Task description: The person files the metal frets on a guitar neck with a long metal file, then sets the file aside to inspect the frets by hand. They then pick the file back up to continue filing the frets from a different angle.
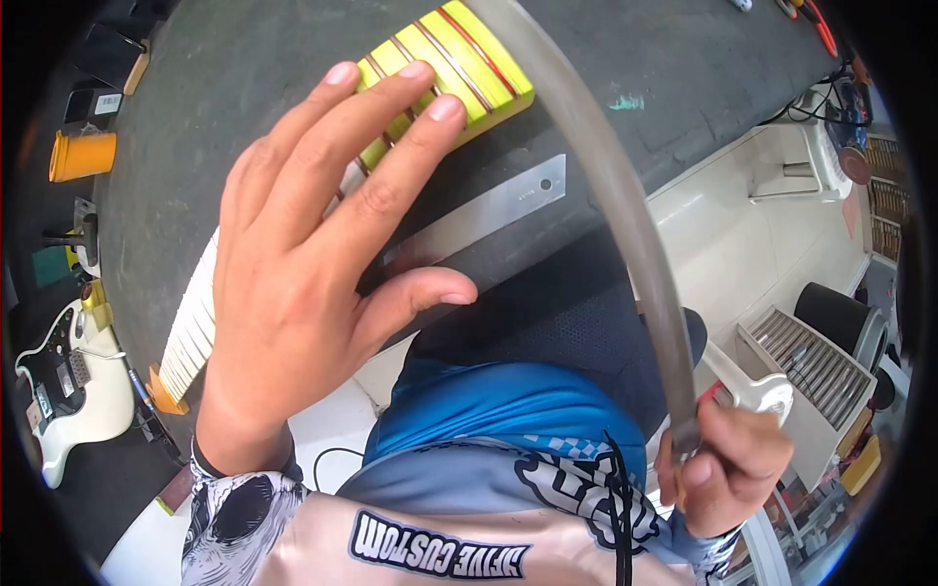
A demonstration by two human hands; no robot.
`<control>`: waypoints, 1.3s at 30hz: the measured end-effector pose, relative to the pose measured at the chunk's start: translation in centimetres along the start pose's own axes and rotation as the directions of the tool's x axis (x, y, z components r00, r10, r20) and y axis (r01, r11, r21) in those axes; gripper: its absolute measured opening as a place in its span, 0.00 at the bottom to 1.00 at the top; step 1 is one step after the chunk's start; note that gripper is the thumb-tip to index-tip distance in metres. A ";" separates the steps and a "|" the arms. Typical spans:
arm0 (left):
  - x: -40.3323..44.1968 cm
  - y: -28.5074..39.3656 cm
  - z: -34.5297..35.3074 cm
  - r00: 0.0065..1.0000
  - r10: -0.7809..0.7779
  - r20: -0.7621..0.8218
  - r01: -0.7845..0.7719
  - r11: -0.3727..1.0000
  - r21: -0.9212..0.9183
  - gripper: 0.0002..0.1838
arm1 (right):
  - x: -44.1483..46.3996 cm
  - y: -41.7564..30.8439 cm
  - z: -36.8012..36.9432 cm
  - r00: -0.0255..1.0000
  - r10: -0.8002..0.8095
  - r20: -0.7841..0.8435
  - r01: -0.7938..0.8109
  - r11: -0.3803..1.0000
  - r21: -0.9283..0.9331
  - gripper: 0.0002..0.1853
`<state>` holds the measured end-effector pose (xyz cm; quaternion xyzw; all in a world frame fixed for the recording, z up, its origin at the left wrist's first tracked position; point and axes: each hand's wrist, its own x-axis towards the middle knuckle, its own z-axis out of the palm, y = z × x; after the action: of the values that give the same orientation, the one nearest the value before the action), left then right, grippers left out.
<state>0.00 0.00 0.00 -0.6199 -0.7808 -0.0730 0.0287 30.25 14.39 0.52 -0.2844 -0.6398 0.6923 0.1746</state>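
Head view: left hand [303,234] open, fingers spread, fingertips over one yellow-green, red-lined block [496,76] on dark counter [244,59]. Right hand [733,467] closed round one curved grey strip [625,195]. One flat metal ruler [523,198] beside block.

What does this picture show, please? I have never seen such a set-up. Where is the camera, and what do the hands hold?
There is no machine, only a person with two bare hands. The single picture comes from a camera worn on the head, looking forward and down. The left hand lies with its fingers over a yellow-green striped block. The right hand has its grip on one end of a long grey bar, which looks curved, perhaps partly from the lens. On the dark tabletop lies a flat silver metal strip. Further left is a cream-white guitar body.
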 end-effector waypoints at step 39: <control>0.6 -0.5 -1.3 0.996 0.014 0.088 -0.015 1.000 0.004 0.49 | 9.4 -2.5 6.9 0.973 -0.164 0.163 0.220 0.876 -0.430 0.23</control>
<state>-0.66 0.27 1.36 -0.6281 -0.7769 -0.0437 -0.0035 18.34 14.92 1.51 -0.2091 -0.8157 0.5227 0.1332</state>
